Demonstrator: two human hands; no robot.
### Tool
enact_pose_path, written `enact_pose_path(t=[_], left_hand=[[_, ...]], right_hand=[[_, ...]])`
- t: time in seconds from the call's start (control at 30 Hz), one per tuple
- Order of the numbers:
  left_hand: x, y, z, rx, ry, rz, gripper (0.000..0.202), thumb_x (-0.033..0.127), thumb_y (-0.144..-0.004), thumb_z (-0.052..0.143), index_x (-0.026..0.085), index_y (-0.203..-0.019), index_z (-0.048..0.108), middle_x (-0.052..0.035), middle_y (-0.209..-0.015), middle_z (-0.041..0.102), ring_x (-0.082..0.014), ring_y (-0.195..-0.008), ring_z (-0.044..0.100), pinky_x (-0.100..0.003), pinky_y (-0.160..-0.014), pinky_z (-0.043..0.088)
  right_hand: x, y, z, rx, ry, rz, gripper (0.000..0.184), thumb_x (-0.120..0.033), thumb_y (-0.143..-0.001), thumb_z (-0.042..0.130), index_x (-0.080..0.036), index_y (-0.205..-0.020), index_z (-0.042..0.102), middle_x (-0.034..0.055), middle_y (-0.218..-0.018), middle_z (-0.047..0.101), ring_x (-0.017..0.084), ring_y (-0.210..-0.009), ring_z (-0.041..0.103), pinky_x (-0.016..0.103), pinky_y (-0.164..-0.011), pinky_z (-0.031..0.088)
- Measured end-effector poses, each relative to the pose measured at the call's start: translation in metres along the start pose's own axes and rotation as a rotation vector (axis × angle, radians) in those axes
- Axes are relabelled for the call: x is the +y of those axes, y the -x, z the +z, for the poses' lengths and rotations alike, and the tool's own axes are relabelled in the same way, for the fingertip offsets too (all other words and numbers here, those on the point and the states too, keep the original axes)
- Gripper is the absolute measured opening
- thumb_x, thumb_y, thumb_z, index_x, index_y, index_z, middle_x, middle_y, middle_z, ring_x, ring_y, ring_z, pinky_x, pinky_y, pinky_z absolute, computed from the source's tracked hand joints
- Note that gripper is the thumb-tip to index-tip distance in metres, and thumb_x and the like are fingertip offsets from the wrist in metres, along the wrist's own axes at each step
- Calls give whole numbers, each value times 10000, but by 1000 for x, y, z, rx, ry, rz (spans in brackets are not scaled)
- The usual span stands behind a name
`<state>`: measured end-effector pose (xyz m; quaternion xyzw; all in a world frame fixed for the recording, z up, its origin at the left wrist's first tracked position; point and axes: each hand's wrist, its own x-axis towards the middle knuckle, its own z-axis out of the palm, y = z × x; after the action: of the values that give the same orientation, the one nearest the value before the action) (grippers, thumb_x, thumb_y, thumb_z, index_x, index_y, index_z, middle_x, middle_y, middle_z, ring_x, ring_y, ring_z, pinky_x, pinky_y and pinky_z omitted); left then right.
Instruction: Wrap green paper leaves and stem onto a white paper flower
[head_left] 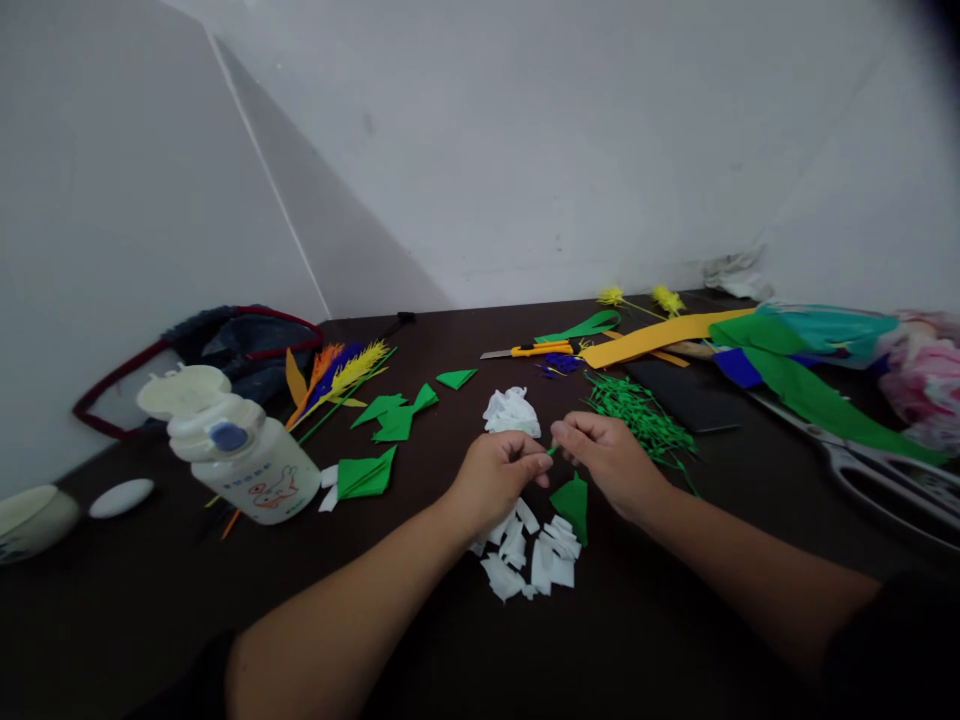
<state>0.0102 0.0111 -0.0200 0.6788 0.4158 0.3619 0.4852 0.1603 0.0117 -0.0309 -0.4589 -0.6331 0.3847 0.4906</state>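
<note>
My left hand (499, 475) and my right hand (611, 460) meet over the middle of the dark table, fingertips pinched together. Between them a small green paper strip (553, 451) shows, held from both sides. Just under my right hand is a green paper piece (572, 508); whether it is joined to the strip I cannot tell. Torn white paper strips (551, 560) are scattered below the hands, partly hidden by my left hand. A crumpled white paper bundle (512, 411) lies just beyond them.
Left stand an open-lidded bottle (259, 465), folded green pieces (367, 473) and yellow and orange paper stalks (352, 375). Behind lies a utility knife (529, 350) with its blade out. To the right are green shreds (641, 415), a yellow strip (660, 338), a black flat object (682, 395) and scissors (877, 465).
</note>
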Motion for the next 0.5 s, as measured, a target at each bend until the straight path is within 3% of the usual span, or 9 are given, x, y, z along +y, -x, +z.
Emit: enact_pose_path(t=[0.1, 0.17, 0.5], left_hand=[[-2, 0, -3, 12, 35, -18, 195, 240, -723, 535, 143, -555, 557, 0, -540, 557, -102, -549, 449, -237, -596, 348], [-4, 0, -4, -1, 66, -31, 193, 248, -726, 532, 146, -564, 555, -2, -538, 558, -105, -552, 453, -239, -598, 348], [-5, 1, -1, -51, 49, -78, 189, 278, -723, 530, 146, -589, 543, 1, -506, 549, -101, -507, 460, -233, -558, 356]], right_hand=[[0, 0, -3, -63, -164, -23, 152, -307, -692, 586, -182, -773, 616, -2, -675, 563, 117, -622, 497, 259, -581, 394], [0, -1, -5, -90, -181, -67, 124, -263, -675, 605, -189, -770, 633, 11, -738, 588, 131, -703, 529, 277, -656, 411], [-6, -1, -7, -55, 311, -178, 137, -237, -740, 513, -176, -619, 521, -8, -592, 514, 118, -577, 463, 254, -555, 361]])
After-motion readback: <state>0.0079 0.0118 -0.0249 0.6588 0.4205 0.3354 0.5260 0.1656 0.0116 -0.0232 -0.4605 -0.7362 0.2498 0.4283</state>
